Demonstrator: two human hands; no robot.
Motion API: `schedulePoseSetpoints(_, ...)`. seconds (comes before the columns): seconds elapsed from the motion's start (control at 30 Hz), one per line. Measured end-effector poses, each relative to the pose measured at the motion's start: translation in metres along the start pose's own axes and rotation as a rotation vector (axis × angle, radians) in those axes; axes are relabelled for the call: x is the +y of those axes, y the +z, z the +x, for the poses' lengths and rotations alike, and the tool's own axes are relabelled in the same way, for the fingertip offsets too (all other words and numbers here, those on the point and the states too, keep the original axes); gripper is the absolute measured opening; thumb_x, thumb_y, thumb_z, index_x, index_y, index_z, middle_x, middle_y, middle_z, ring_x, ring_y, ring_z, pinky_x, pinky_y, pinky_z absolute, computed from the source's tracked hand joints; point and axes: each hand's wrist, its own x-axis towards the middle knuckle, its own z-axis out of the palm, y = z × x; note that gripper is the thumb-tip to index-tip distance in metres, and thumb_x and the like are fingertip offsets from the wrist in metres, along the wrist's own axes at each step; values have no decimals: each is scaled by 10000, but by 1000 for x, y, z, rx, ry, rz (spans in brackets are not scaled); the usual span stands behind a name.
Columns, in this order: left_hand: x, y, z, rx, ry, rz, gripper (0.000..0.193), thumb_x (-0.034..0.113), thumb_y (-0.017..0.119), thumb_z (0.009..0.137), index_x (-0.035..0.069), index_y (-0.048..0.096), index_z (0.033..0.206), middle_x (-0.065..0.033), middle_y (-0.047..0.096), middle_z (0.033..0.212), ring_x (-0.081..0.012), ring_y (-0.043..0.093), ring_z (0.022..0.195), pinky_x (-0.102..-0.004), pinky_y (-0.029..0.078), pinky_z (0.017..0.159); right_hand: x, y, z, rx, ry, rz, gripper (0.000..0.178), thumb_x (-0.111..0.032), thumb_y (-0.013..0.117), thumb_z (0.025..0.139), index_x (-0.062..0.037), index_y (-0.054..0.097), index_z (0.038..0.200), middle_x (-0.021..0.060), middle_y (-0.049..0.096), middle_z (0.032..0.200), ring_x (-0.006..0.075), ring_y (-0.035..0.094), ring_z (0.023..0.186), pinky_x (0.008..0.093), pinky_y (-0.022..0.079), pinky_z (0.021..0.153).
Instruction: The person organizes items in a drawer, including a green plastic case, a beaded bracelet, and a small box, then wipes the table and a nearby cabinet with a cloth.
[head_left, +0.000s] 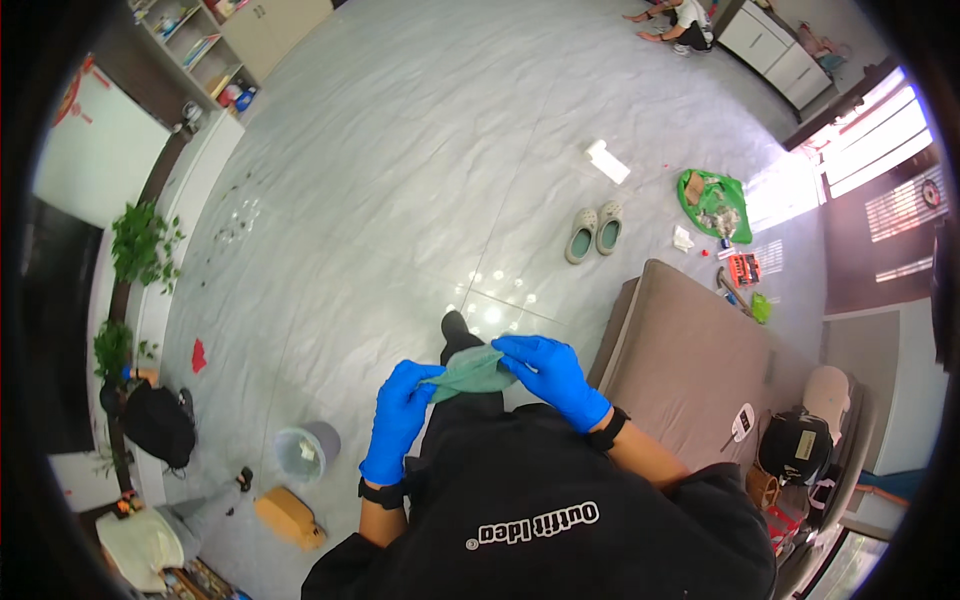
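Observation:
A soft green cloth (470, 371) is stretched between my two hands, just above my lap and dark trousers. Both hands wear blue gloves. My left hand (398, 412) pinches the cloth's left end between closed fingers. At its right end, my right hand (552, 376) grips the upper corner with thumb and fingers. The cloth looks thin and slightly creased, and its middle hangs free of the fingers. Beneath it, part of my leg and a dark-covered foot (455, 325) show.
Right of me stands a brown upholstered seat (690, 370). Light clogs (595, 235), a white roll (607, 162) and a green bag (715, 205) lie ahead on the tiles. A bin (308, 450) and a tan object (290, 517) are at left. Another person (690, 25) crouches far off.

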Motion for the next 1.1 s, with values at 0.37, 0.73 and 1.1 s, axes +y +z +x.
schedulePoseSetpoints(0.37,9,-94,250,51,141,-95,162,19,564,893,46,663,1019,-61,583,868,-173,571,800,-282,450,724,-22,-33,246,300,-88,-204,336,-81,714,785,-128,674,1116,73,680,1080,256,671,873,327,539,753)
schedulePoseSetpoints(0.73,3,-84,401,-95,182,-112,256,57,613,867,42,624,1122,-78,591,937,-208,602,894,-311,465,804,26,-11,386,-95,610,564,175,-177,627,911,-20,629,990,12,627,875,62,567,788,254,477,707)
schedulePoseSetpoints(1.1,17,-140,608,-31,41,79,481,99,733,794,52,484,1202,-115,504,1179,-237,530,1114,-330,445,914,100,-40,648,-671,422,898,413,-290,529,973,20,577,1241,100,664,1101,158,610,1006,288,469,894)
